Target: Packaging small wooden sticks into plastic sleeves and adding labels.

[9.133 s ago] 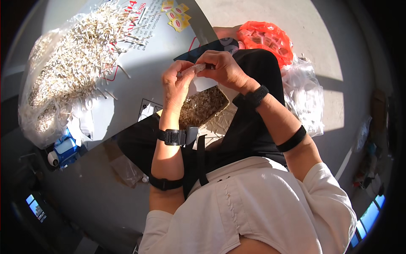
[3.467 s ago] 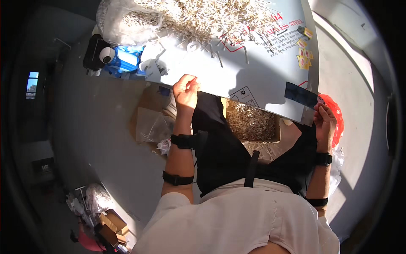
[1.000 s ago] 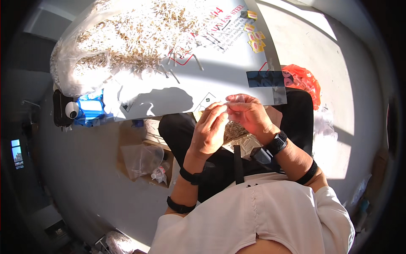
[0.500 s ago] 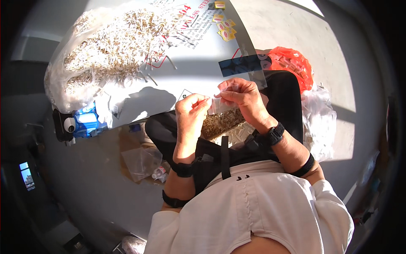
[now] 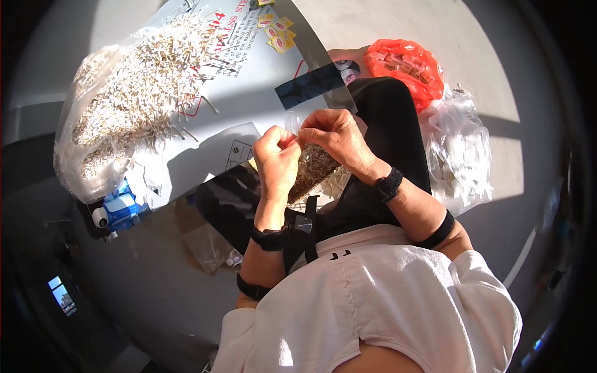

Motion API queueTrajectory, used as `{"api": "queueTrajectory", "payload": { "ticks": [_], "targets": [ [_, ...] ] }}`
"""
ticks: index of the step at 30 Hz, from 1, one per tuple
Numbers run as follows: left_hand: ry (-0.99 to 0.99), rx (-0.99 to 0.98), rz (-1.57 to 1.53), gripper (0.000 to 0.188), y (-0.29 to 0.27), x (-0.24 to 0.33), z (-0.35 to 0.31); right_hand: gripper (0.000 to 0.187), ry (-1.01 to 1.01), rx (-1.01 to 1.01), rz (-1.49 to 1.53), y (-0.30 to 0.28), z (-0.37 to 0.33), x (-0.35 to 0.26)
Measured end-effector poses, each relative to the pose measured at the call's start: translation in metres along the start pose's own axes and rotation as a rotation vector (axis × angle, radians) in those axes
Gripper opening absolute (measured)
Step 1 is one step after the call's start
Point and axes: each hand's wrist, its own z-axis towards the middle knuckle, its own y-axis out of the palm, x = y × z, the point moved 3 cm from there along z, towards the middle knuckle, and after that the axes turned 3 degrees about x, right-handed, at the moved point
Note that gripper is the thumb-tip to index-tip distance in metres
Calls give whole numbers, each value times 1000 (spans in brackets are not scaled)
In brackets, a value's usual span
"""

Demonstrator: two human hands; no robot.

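Note:
Both hands meet above my lap with their fingertips pinched together. A small clear plastic bag (image 5: 291, 122) stands up from between them, thin and partly hidden. My left hand (image 5: 277, 163) is closed, thumb and forefinger gripping the bag's edge. From the other side my right hand (image 5: 339, 139) pinches it, fingers curled. Just below the hands, a box (image 5: 305, 184) of small tan, stick-like pieces rests between my legs, partly covered by the hands. Paler pieces (image 5: 329, 186) lie beside it.
On the table (image 5: 214, 146) at left lies a heap of small pale sticks (image 5: 137, 99) spilling from a clear bag. Yellow packets (image 5: 281, 38) lie near its far edge. A blue bottle (image 5: 121, 208) is at the near corner. A red bag (image 5: 407, 69) and white-filled bag (image 5: 460, 155) sit right.
My hands have come closer together until the fingertips meet. The small bag, earlier stretched flat between them, now stands upright above the fingers. The whole view has shifted and turned slightly.

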Motion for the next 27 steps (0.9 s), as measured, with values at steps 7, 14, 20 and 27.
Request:
{"api": "queueTrajectory", "payload": {
  "ticks": [7,14,20,27],
  "targets": [
    [-49,-110,-32,17,19,-2,8,14,104,-6,75,-19,10,10],
    [211,0,199,9,31,-7,30,10,-86,103,-191,-38,18,20],
    [582,-103,366,20,66,18,43,13,-278,189,-436,-50,16,4],
    [-12,-203,-138,7,112,7,104,23,493,433,586,-87,17,55]
  ]
}}
